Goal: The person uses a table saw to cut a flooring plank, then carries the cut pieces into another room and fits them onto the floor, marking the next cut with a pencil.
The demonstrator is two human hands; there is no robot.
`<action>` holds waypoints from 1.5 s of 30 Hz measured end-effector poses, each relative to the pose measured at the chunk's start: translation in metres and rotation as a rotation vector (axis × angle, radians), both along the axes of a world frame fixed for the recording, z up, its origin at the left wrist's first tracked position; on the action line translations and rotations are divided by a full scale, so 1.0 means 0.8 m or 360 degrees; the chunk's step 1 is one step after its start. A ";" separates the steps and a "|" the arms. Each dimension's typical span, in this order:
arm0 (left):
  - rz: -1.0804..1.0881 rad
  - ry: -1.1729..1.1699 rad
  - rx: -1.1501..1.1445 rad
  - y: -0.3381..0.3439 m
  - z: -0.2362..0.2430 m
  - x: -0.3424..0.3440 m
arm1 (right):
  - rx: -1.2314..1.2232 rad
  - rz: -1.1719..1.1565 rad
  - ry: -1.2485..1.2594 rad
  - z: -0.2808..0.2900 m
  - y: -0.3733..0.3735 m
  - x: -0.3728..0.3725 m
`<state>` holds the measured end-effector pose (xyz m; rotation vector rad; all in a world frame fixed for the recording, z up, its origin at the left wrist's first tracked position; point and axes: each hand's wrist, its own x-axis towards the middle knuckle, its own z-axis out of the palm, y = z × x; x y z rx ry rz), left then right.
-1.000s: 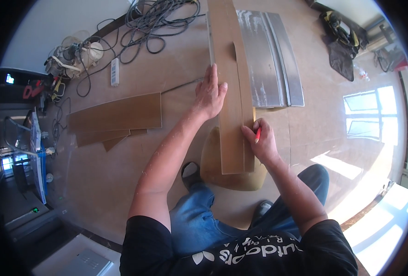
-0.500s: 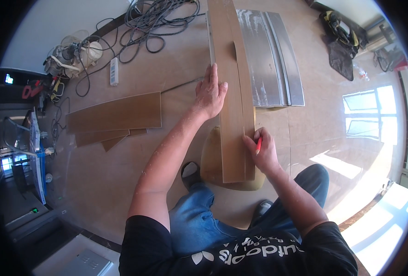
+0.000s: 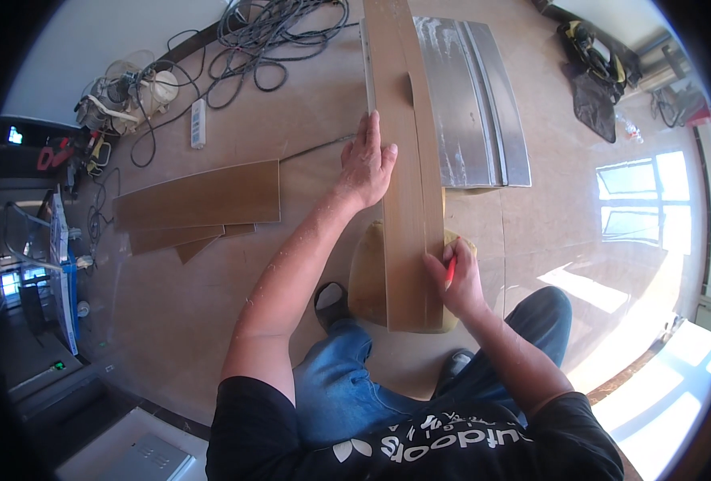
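A long wood-coloured board [image 3: 403,184] lies lengthwise in front of me, a thin dark line running along it. My left hand [image 3: 366,170] rests along its left edge, fingers stretched out and thumb towards the top face. At the near right edge, my right hand [image 3: 458,280] is closed around a red pencil [image 3: 451,272], its thumb touching the board. The pencil's tip is too small to make out. Beneath the near end is a yellowish rounded stool or pad [image 3: 367,272]; the far part lies beside a grey metal plate [image 3: 460,104] with a long groove.
Several brown boards [image 3: 203,196] lie stacked on the floor at left. Behind them are a white power strip [image 3: 199,124], a coiled dark cable [image 3: 271,40] and a pump-like machine [image 3: 123,100]. A black and yellow bag [image 3: 592,64] sits at the far right.
The board has slid a little towards me, its near end now closer. My right hand has come nearer with it, still holding the pencil. My left hand stays in place.
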<state>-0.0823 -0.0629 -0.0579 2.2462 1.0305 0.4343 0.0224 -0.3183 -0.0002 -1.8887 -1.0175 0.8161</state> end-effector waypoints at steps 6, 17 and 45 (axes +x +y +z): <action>-0.0006 0.0033 0.0003 -0.001 0.005 -0.001 | -0.0066 -0.0012 0.0080 0.008 -0.013 -0.008; -0.0028 0.0011 0.0034 -0.001 0.007 -0.001 | -0.0059 0.0006 0.0098 0.009 -0.031 -0.015; -0.0015 -0.0085 0.0190 -0.001 -0.008 -0.002 | -0.0155 -0.0133 0.0214 -0.017 0.055 0.022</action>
